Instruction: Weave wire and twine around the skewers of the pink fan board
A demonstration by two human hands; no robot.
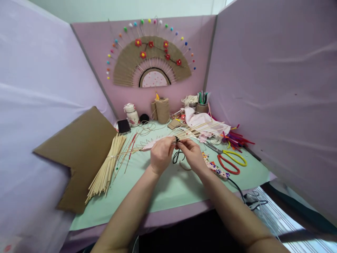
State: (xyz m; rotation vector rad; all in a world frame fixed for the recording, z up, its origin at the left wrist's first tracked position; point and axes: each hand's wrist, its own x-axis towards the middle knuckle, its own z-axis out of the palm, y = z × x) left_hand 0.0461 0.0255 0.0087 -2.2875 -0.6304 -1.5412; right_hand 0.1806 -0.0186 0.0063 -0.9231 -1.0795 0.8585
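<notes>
Both my hands meet above the middle of the table. My left hand (163, 154) is closed around the gathered end of some thin wooden sticks (197, 130), which fan out to the right. Black cord (177, 157) shows at the gathered end and hangs in a loop below my fingers. My right hand (193, 154) pinches at this spot, with thumb and fingers against the cord; the exact grip is partly hidden. A pale pink pointed piece (149, 145) shows just left of my left hand. Beneath my right hand lies a tan curved strip (185, 167).
A tied bundle of sticks (105, 172) and cut cardboard (84, 154) lie left. Scissors (229, 158) and a flower-patterned glue gun (216, 169) with a black cable are right. Behind stand a white bottle (131, 114) and twine spool (162, 110). A decorated fan (155, 52) hangs on the back panel.
</notes>
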